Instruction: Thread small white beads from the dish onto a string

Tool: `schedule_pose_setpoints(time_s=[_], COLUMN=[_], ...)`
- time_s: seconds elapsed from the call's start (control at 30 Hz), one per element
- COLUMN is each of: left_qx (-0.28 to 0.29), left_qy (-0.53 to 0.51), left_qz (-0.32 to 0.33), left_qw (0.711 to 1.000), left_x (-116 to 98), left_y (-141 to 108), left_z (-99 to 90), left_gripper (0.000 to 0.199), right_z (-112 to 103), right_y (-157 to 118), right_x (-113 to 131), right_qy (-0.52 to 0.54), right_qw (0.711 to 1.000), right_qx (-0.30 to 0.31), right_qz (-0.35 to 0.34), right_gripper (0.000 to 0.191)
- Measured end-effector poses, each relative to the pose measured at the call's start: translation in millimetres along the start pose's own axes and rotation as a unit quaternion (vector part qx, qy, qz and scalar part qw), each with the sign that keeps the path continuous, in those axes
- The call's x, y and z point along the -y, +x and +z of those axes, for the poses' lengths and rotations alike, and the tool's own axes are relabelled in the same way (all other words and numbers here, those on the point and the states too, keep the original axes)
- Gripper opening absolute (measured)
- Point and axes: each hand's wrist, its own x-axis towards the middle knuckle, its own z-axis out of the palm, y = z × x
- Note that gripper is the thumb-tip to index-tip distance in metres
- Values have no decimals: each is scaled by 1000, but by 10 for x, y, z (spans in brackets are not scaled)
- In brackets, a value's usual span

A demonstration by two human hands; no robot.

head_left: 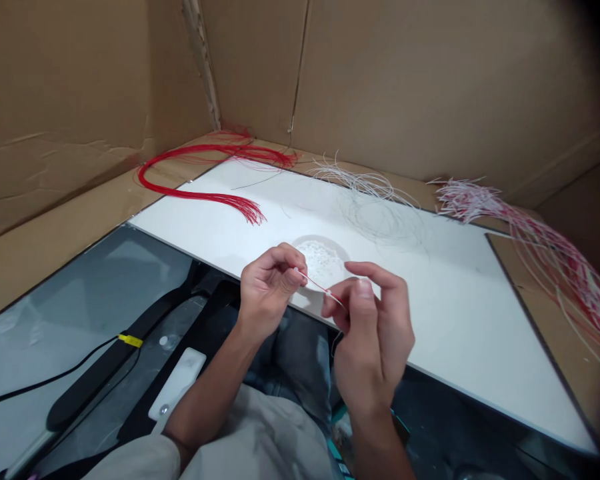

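Left hand [269, 290] and right hand [367, 333], both closed to a fingertip pinch on a thin red-and-white strand [320, 287], just over the near edge of a white board [455, 320], beside a round dish of white granules [325, 260], with open board to the right.

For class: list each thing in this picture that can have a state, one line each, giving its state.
Thin red-and-white strand: stretched between both hands
Left hand: pinching the strand
Right hand: pinching the strand
Round white dish: holding small white pieces
Long red thread bundle: lying curved, ends splayed
Loose white thread bundle: lying in tangled loops
Red-and-white strand bundle: fanned across the white board's edge
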Motion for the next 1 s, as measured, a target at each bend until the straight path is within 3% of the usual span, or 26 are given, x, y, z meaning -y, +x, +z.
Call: schedule_pose_setpoints(time_s=[0.17,0.33,0.5,0.7,0.87,1.0], left_qx=[12,36,78,39,-15,-21], left_qy=[11,82,132,169,174,145], left_qz=[23,79,89,110,132,152], left_qw=[1000,993,984,979,976,977], left_x=[27,-42,-83,-66,-80,-73], left_y=[0,21,17,14,46,53], left_z=[-9,64,115,74,42,21], left_gripper=[14,9,5,9,11,12], right_z=[7,25,16,-69,-111,-128], right_y=[15,16,17,45,87,89], right_x=[-5,-13,-22,-21,21,52], right_qy=[-25,-25,-29,-47,-98,-96], right_qw=[998,997,998,995,986,984], right_qx=[-57,-51,-29,37,47,72], right_qz=[-22,-60,-51,-76,-125,-129], right_gripper=[9,8,7,11,11,15])
